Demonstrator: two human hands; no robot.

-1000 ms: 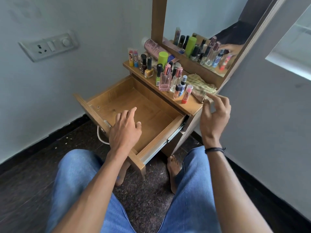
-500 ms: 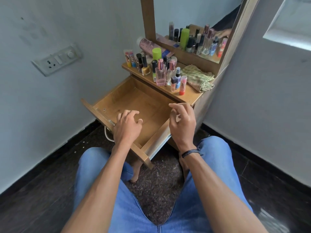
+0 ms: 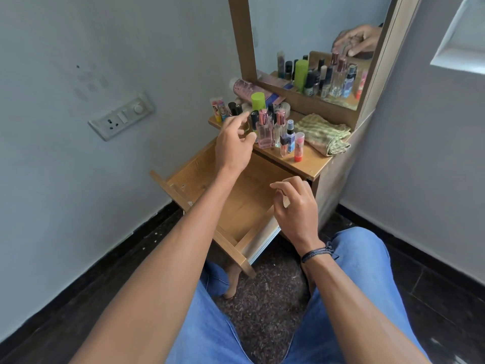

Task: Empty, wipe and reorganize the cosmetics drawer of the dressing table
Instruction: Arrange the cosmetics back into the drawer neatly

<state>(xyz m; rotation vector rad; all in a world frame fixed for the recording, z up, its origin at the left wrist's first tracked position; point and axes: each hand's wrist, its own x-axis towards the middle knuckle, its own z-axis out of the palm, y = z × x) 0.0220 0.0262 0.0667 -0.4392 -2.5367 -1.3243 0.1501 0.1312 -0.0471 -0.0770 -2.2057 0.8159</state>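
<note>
Between left-hand fingers (image 3: 240,121), a small bottle (image 3: 246,126); drawer (image 3: 252,206) below.

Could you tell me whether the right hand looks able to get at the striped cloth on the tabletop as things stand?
Probably yes. The right hand is empty, over the open drawer; the striped cloth lies uncovered at the table's right end, with only the red-capped tube standing nearby, off to the side.

Open drawer (image 3: 199,166) projects in front of the tabletop (image 3: 312,164); bottles (image 3: 265,130) stand on it, folded cloth (image 3: 325,135) to their right, mirror (image 3: 315,35) behind.
</note>
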